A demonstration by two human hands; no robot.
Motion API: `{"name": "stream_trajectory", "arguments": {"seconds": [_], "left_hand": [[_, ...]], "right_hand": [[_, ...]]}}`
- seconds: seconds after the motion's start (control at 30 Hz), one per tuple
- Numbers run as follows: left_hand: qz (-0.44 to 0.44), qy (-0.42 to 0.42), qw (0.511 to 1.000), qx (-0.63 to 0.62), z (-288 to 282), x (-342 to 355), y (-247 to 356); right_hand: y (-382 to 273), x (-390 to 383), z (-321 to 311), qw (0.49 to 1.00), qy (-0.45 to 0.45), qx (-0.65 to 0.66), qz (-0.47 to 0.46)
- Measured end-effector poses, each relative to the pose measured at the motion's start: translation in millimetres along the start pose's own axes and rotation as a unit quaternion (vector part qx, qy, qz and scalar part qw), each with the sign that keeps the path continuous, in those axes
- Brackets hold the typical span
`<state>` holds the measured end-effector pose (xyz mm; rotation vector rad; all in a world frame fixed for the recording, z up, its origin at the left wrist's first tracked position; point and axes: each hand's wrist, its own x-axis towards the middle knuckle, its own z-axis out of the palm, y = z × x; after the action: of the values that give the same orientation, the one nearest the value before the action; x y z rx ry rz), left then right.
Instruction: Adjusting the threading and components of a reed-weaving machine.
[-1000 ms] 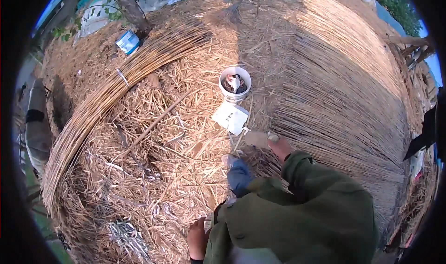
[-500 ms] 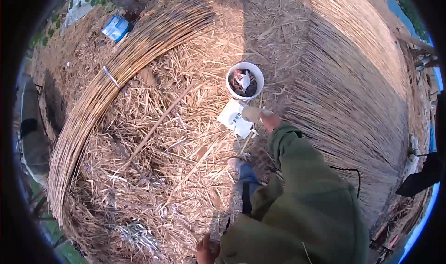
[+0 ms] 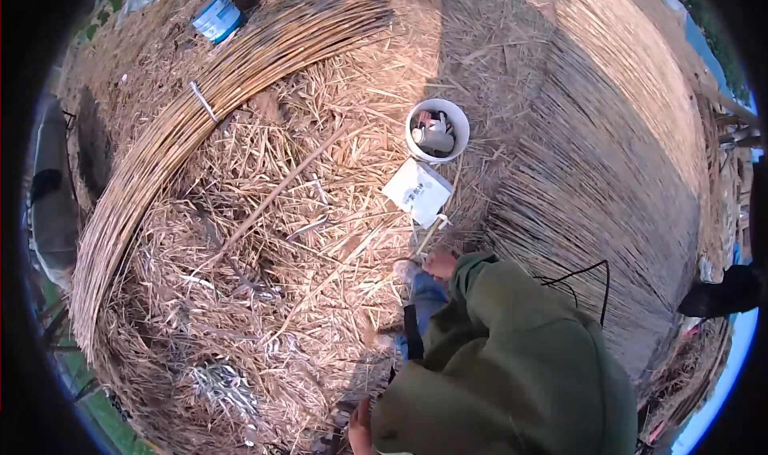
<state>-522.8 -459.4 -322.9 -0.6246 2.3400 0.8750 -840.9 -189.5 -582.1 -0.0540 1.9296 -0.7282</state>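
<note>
My right hand [image 3: 439, 264] is low over my shoe and lower leg [image 3: 428, 295], its fingers curled; what they hold, if anything, is hidden. Just beyond it lies a thin pale stick [image 3: 430, 235]. A white square packet with dark print [image 3: 418, 192] rests on the straw. Touching or nearly touching its far edge, a white bucket [image 3: 411, 139] contains a beige cylindrical object [image 3: 436, 140] and other dark and reddish items. At the lower edge my left hand [image 3: 360, 428] shows only in part beside my green sleeve, its fingers not clear.
A long bundle of reeds [image 3: 172, 147], tied with a pale band [image 3: 203, 101], curves along the left. Spread reeds [image 3: 608, 175] cover the right side. A loose stick [image 3: 280, 189] lies on the straw litter. A blue and white bucket [image 3: 218, 19] is at far left.
My right hand has let go of the beige cylinder, which is now in the white bucket. The hand has drawn back toward my leg. The view has shifted slightly.
</note>
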Motion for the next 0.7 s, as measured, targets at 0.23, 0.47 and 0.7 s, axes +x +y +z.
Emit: {"name": "stream_trajectory", "arguments": {"seconds": [0.23, 0.47, 0.7], "left_hand": [[0.236, 0.029, 0.971, 0.04, -3, 6, -20], [0.095, 0.081, 0.992, 0.008, -11, -56, -95], [0.04, 0.287, 0.955, -0.068, 11, -124, -135]], "right_hand": [[13, -34, 46, 0.978, -0.076, -0.11, -0.16], [16, -94, 106, 0.953, -0.123, -0.258, -0.105], [20, -80, 61, 0.92, -0.034, -0.377, -0.1]]}}
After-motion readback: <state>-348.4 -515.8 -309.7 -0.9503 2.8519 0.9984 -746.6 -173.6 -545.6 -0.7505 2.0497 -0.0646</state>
